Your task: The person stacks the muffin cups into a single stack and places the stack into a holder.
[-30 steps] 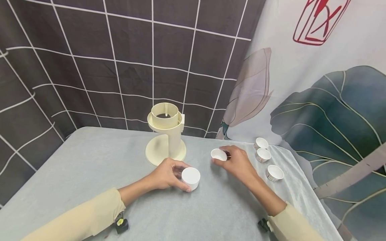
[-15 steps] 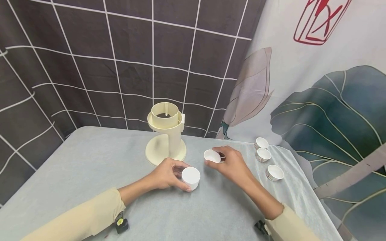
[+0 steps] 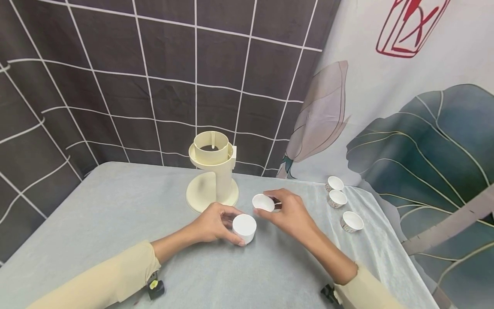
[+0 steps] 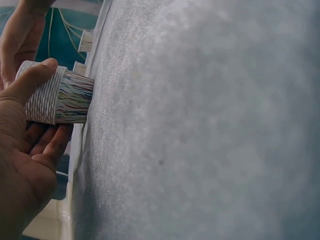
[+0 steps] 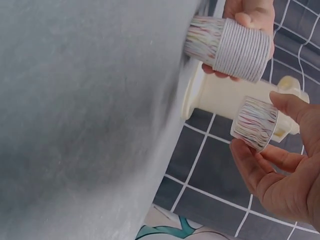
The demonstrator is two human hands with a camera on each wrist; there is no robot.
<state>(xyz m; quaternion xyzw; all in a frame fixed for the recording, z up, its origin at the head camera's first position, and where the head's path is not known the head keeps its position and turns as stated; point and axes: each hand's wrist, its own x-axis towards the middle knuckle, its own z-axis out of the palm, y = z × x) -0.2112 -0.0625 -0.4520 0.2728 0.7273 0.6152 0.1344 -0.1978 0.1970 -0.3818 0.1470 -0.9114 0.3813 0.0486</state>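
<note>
White first: grasping the cup stack (image 3: 245, 227) in the left hand (image 3: 214, 223), curling thumb and fingers round its ridges and standing it upright on the grey cloth (image 3: 216, 274). Over at one o'clock from that stack, pinching a single cup (image 3: 263, 203) in the right hand (image 3: 290, 212), holding it clear of the cloth. Seeing the cream stand (image 3: 224, 180) at eleven o'clock of the stack, and spotting three loose cups (image 3: 337, 200) near three o'clock from the single cup.
</note>
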